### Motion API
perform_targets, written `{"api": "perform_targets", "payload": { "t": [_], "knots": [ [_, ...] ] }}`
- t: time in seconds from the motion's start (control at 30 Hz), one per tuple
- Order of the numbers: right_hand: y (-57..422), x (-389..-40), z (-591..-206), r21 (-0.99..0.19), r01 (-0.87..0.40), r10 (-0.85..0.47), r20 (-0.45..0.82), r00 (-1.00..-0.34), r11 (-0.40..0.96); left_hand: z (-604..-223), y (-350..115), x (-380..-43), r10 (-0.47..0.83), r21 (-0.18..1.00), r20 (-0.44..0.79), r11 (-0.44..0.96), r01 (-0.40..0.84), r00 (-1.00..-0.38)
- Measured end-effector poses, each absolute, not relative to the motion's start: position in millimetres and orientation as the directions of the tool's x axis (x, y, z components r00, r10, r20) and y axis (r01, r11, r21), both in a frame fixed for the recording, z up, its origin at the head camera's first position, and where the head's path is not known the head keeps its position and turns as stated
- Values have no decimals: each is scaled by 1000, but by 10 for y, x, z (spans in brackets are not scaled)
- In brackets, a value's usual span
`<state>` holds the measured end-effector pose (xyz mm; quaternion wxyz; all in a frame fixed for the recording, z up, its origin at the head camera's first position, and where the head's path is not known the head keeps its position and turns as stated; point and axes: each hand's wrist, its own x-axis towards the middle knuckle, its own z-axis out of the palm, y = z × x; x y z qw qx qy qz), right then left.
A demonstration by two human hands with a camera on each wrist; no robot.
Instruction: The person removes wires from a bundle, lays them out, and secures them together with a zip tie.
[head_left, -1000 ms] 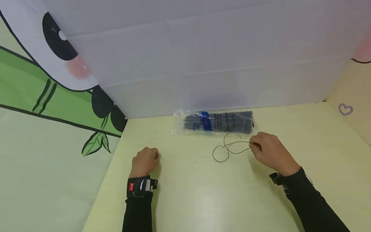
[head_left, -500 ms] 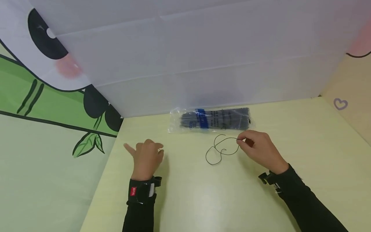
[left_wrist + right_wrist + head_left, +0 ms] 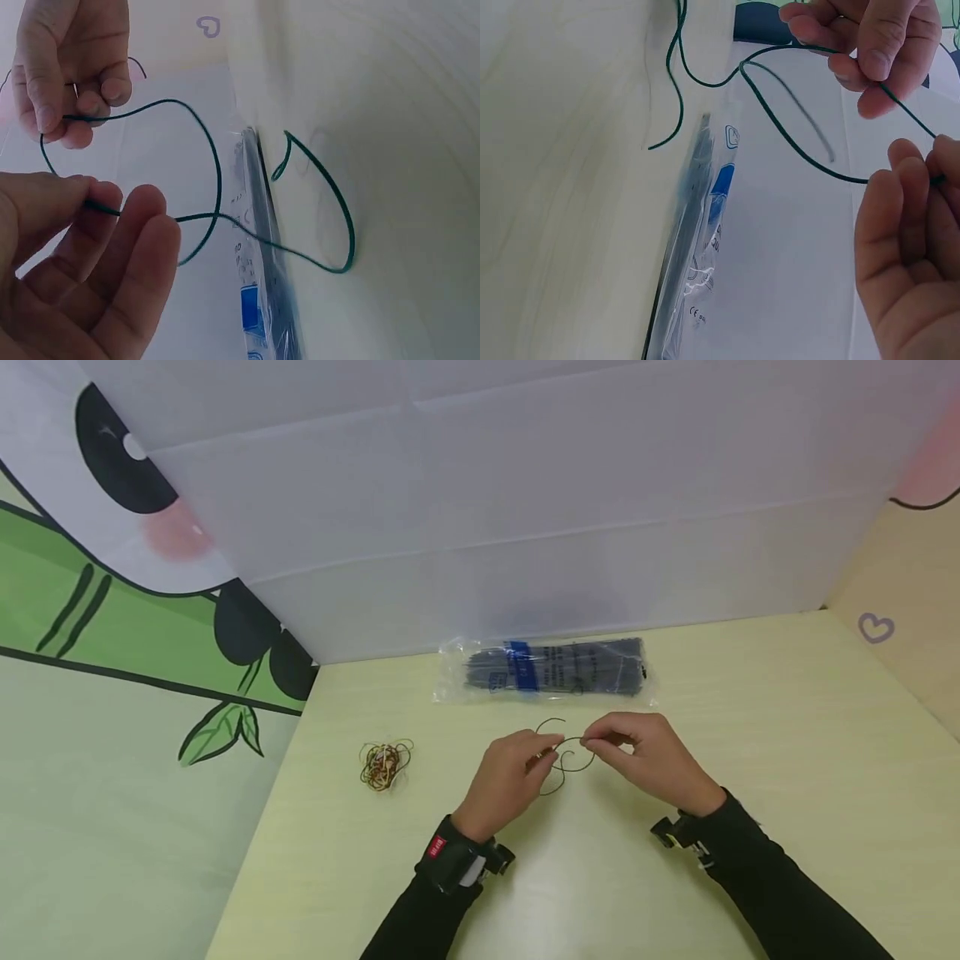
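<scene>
A thin dark green wire [image 3: 219,169], bent into loose loops, hangs between both hands above the table. My left hand [image 3: 510,777] pinches it between thumb and index finger, the other fingers loosely bent in the left wrist view. Just to the right, my right hand [image 3: 648,756] pinches the same wire [image 3: 802,154] between thumb and fingertips. The wire's curved ends dangle free past the left hand's fingers. On the left of the table lies a tangled bundle of brown and yellowish wire [image 3: 384,766], apart from both hands.
A clear plastic bag of dark grey cable ties [image 3: 558,668] with a blue band lies along the back of the pale table [image 3: 750,693]. Behind it stands a white wall covering [image 3: 480,485]. A patterned panel [image 3: 150,760] borders the left side.
My left hand has let go of the tangled bundle, leaving it on the table, and moved right to pinch the green wire. The right hand has shifted left with the wire.
</scene>
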<state>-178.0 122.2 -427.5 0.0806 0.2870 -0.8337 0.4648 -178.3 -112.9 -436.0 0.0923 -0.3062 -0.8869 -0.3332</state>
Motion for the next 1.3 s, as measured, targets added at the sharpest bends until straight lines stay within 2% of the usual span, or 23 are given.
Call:
{"api": "perform_targets", "payload": {
  "t": [0.1,0.23,0.33,0.5,0.6,0.8,1.0,1.13,1.3],
  "knots": [
    [1246,-1790,-4285,-715,-579,-451,399,-799,393,-4375,-1224,-1835,474,542,383,580,608,-793],
    [1355,-1838,-4289,-654,-614,-504,385,-773,442,-4333,-1402,-1900,489,598,338,549,584,-805],
    [1482,-1888,-4291,-645,-575,-482,343,-806,503,-4296,-1535,-1943,494,614,314,546,571,-811],
    [1678,-1971,-4296,-761,-400,-447,163,-879,510,-4308,-1692,-2020,470,495,349,642,586,-811],
    [1787,-2013,-4304,-754,-343,-420,98,-902,561,-4333,-1761,-2052,457,452,354,680,577,-816],
    [1969,-2050,-4335,-619,-304,-287,131,-949,724,-4371,-1823,-2105,446,441,343,701,560,-827],
    [2110,-2044,-4317,-601,-219,-137,179,-974,769,-4432,-1919,-2139,424,381,333,756,532,-842],
    [2234,-2051,-4292,-592,-187,-50,240,-970,784,-4418,-2053,-2136,390,396,327,770,500,-861],
    [2449,-2066,-4263,-607,-120,-13,177,-984,786,-4416,-2218,-2172,357,401,313,790,463,-880]
  ]
}}
